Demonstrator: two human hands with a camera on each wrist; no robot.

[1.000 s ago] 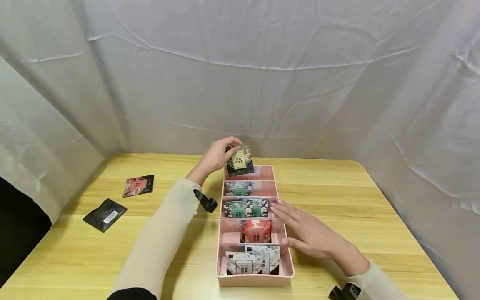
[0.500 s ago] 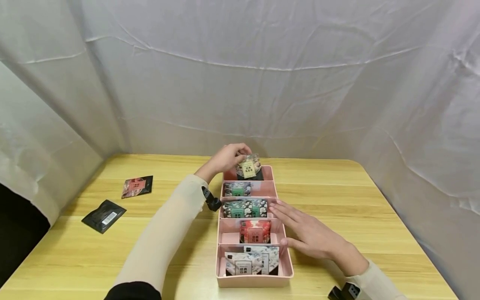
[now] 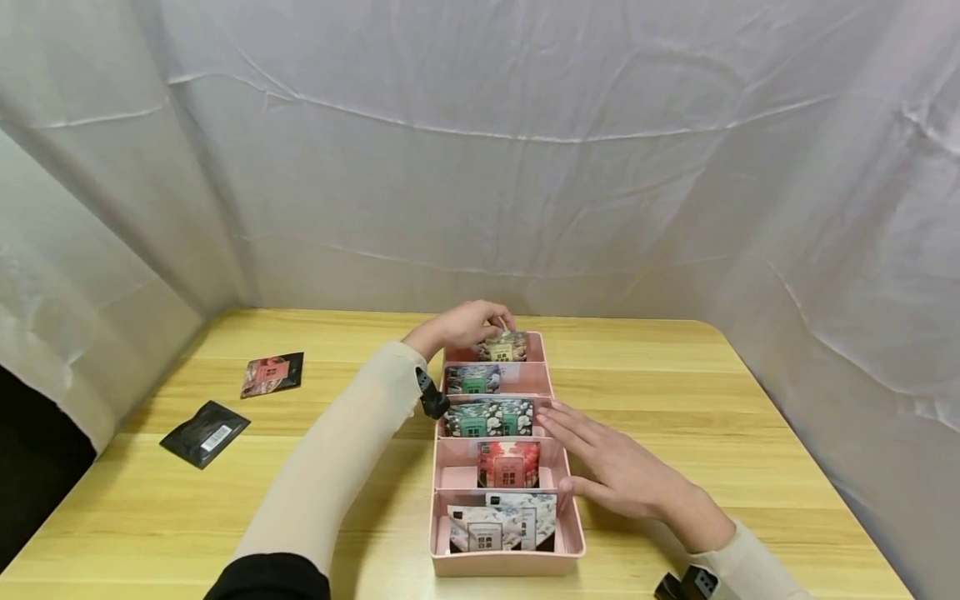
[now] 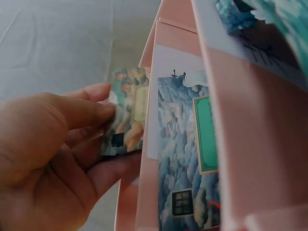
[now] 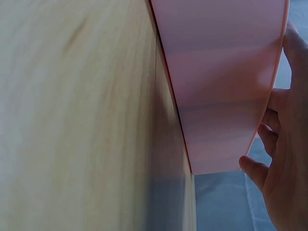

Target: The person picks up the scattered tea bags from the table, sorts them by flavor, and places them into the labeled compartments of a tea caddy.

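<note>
My left hand (image 3: 472, 323) reaches into the farthest compartment of a long pink divided box (image 3: 507, 565). Thumb and fingers pinch a tea sachet with a yellow label (image 4: 126, 110) by its edge; its lower part sits below the compartment wall. Just nearer in the box stands a blue-patterned sachet with a green label (image 3: 472, 380). My right hand (image 3: 626, 471) rests along the box's right rim, fingers extended. Closer compartments hold dark floral sachets with green labels (image 3: 489, 418), a red sachet (image 3: 508, 464) and white sachets (image 3: 487, 529).
To the left on the wooden table (image 3: 675, 400) lie a sachet with a red label (image 3: 272, 374) and a black sachet (image 3: 205, 434) with its barcode side up. A pale cloth (image 3: 480, 167) hangs behind the table and along both sides.
My left hand has moved right and down, lowering the yellow-label sachet from above the box into the farthest compartment. The right hand stays at the rim.
</note>
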